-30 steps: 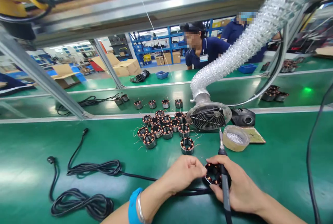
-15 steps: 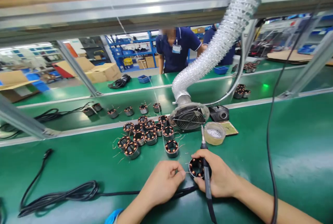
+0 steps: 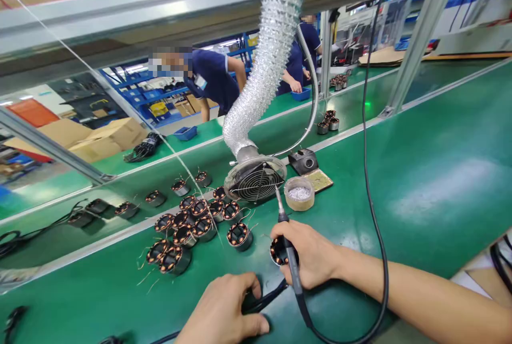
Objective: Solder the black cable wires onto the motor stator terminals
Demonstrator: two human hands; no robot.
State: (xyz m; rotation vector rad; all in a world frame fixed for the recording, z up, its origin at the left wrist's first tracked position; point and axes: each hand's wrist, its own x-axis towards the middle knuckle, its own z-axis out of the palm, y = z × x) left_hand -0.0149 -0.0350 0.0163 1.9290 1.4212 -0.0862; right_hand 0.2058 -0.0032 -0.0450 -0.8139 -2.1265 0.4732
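Observation:
My right hand (image 3: 314, 253) is closed around a copper-wound stator (image 3: 277, 252) and also holds a soldering iron (image 3: 294, 272), its tip pointing up and away. My left hand (image 3: 228, 306) is at the black cable (image 3: 266, 300), thumb and fingers apart on either side of it; whether they touch it I cannot tell. A single stator (image 3: 240, 236) stands just beyond my hands. To its left is a cluster of several more stators (image 3: 184, 234) with loose wire ends. A round tub (image 3: 300, 197) of silvery bits lies past the iron's tip.
A fume extractor fan (image 3: 258, 181) on a silver flexible duct (image 3: 268, 50) hangs behind the stators. The iron's stand (image 3: 304, 161) and sponge tray (image 3: 322, 180) are at its right. The iron's cord (image 3: 370, 194) loops over my right forearm. Co-workers (image 3: 216, 80) stand across the bench.
The view has swung to the right. My left hand has left the wire end at the held stator and moved down to the cable, fingers spreading. My right hand keeps its hold.

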